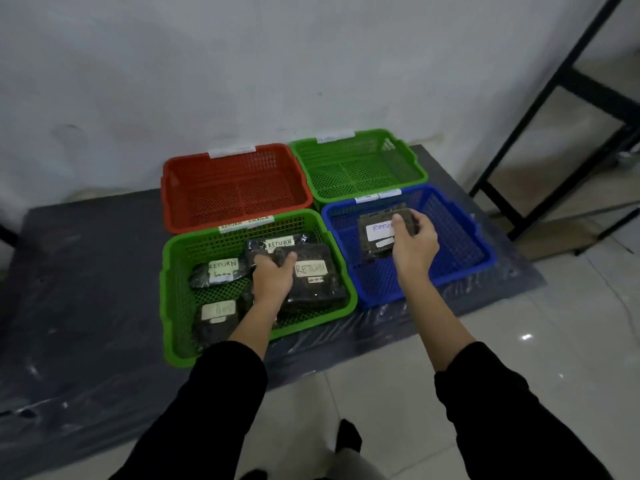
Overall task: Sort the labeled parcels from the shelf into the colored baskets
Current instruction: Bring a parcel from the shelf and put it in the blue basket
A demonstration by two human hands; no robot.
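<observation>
Four plastic baskets stand on a dark sheet by the wall: a red basket (173, 188) and a green basket (412, 161) at the back, a near green basket (173, 306) and a blue basket (478, 251) in front. My left hand (273, 278) grips a black parcel (311, 278) labeled RETURN inside the near green basket, among several other black labeled parcels. Over the blue basket, my right hand (412, 244) holds a small dark parcel (377, 233) with a white RETURN label. The two back baskets hold nothing.
A dark plastic sheet (86, 271) covers the floor under the baskets. A black metal shelf frame (540, 109) stands at the right. Pale floor tiles (554, 323) lie in front and to the right. A white wall rises behind the baskets.
</observation>
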